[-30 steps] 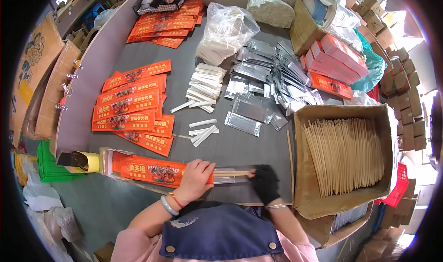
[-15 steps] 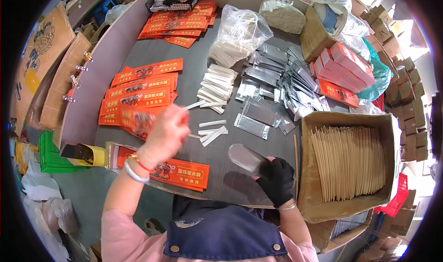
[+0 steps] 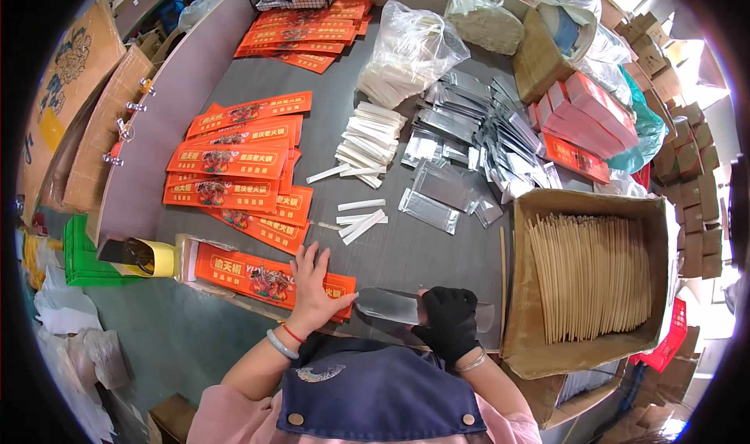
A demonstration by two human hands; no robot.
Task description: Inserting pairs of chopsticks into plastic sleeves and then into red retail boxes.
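My left hand [image 3: 312,291], bare with fingers spread, rests over the right part of a small stack of red printed paper sleeves [image 3: 234,272] at the table's near edge. Its thumb reaches the rounded tip of a clear, flat, long piece [image 3: 383,305], whose exact kind I cannot make out. My right hand [image 3: 451,323], in a black fingerless glove, is closed around that piece, which lies low over the table and sticks out on both sides of the hand. Overlapping red sleeves [image 3: 226,161] lie beyond my left hand. Several narrow white strips [image 3: 363,221] sit ahead of both hands.
On the right stands a cardboard box [image 3: 539,358] of wooden chopsticks [image 3: 590,280]. Shiny flat packets [image 3: 445,123], piled white strips [image 3: 371,139] and a clear plastic bag [image 3: 414,49] cover the middle. A grey partition [image 3: 183,69] bounds the left side.
My left hand has come down and right from the sleeve pile to the near stack, its fingers spreading. My right hand has lowered and turned the clear piece so its tip points left.
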